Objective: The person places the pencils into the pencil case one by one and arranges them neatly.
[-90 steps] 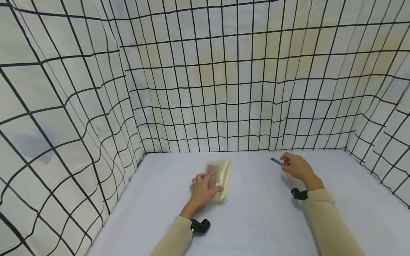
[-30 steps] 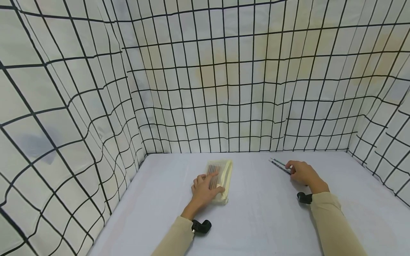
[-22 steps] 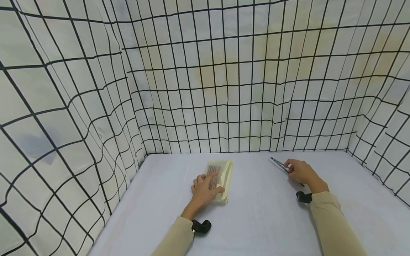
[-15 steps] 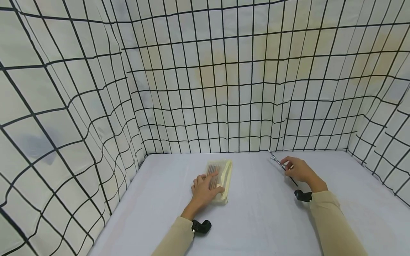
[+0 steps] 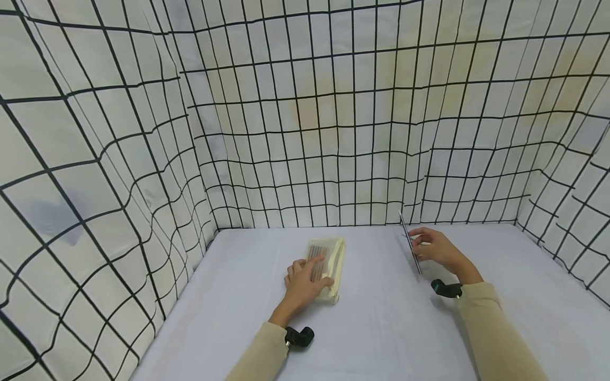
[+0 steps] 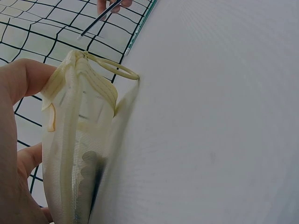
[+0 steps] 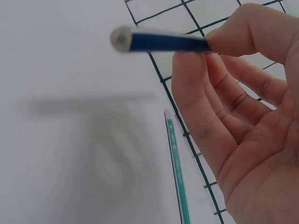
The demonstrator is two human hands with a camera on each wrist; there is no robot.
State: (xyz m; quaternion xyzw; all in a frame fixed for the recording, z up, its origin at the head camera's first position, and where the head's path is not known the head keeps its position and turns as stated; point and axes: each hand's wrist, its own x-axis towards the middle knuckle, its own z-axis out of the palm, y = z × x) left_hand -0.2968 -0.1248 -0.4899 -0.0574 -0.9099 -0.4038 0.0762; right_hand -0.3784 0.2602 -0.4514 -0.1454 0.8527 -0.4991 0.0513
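My right hand [image 5: 438,250] pinches a dark blue pencil [image 7: 163,43] between thumb and index finger, the other fingers loosely bent. In the head view the pencil slants, its far end up and its near end toward me; its shadow falls on the cloth in the right wrist view. Below it a green pencil [image 7: 178,172] lies on the table. Over a pale yellow mesh zip pouch [image 5: 335,267] at the middle rests my left hand [image 5: 301,283], fingers and thumb spread on it. Several thin sticks [image 5: 316,262] show through the mesh. A yellow loop [image 6: 119,70] hangs from the zip end.
A white cloth covers the table [image 5: 371,328]. Black netting [image 5: 305,132] over white sheeting rises along the far edge and both sides, close beyond the pencils. Each wrist wears a small black camera [image 5: 300,336].
The right hand has picked up the blue pencil, raised it and shifted left, turning it steeper in the head view. The green pencil is left on the table. The left hand and pouch stay put.
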